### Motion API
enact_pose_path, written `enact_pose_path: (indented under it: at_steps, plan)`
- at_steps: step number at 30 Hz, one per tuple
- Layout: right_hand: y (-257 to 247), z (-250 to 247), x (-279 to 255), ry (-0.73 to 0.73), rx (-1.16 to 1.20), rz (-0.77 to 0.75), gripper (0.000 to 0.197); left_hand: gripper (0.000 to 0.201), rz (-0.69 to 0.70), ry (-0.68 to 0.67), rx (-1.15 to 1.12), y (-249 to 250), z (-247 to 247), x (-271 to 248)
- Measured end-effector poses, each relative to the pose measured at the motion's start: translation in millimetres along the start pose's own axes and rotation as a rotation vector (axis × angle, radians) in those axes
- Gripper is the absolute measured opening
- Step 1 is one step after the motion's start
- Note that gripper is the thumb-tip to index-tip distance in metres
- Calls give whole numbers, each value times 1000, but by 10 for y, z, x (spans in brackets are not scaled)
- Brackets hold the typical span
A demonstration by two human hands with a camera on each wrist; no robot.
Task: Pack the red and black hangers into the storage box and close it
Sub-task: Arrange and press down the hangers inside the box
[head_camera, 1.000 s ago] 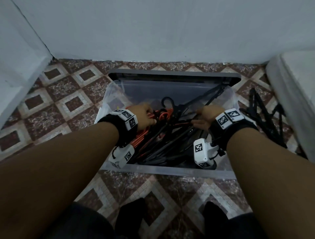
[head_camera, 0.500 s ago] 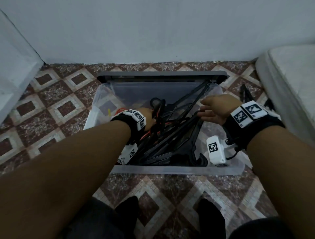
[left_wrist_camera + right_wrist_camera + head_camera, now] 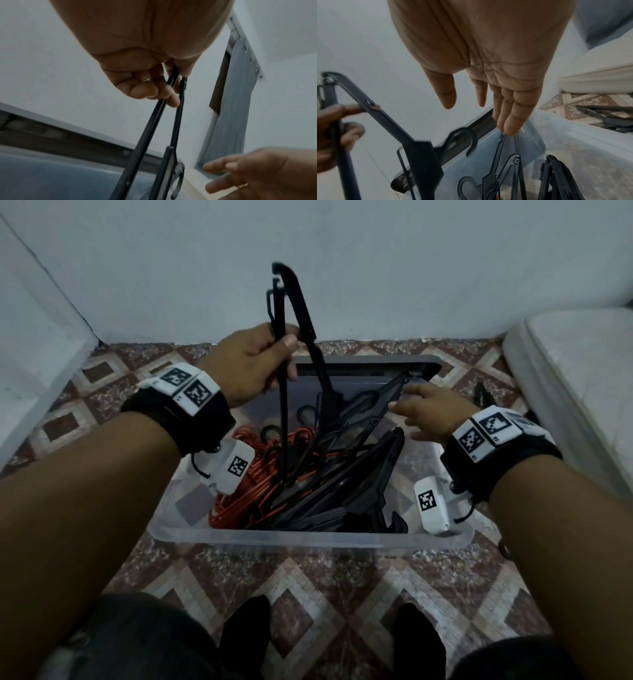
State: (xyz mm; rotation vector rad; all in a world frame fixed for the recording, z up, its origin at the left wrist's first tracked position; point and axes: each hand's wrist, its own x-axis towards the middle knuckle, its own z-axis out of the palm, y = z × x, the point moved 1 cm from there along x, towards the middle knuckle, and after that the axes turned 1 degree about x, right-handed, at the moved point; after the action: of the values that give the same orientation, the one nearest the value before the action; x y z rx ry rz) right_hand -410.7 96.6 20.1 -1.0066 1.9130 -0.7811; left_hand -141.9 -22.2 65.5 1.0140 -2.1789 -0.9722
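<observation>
While the storage box sits lidless on the floor, a black hanger is gripped upright by the left hand above the box's 11 o'clock side. Right hand is held spread, fingers straight, over the 2 o'clock corner. Red hangers and black hangers are piled inside; more black ones lie on the floor at approx. 3 o'clock.

Black hanger upright; red hangers in clear storage box.

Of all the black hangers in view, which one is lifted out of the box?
The black hanger gripped by the left hand, standing upright above the storage box; the others lie piled inside or on the floor.
</observation>
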Motion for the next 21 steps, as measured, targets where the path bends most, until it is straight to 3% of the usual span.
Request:
enact_pose_path:
  at_steps: [2,7,12,16,18,21]
  plan:
    - [-45,-41,-39,16,-61,-126,60,34,18,5,-205,51,-52,-9]
    - [-131,-121,-73,149,43,-356,4,33,-57,77,-545,-67,-17,24]
    - [-304,-137,-208,228,-163,-510,21,32,-335,150,-621,-336,172,72]
    - [-384,-143,-211,340,-254,-566,13,41,-592,88,-363,-699,354,113]
    - [-388,-173,-215,394,-281,-567,10,50,-571,-51,71,-965,401,162]
    - [-362,-229,-184,466,-281,-563,13,47,-471,-249,656,-1317,475,273]
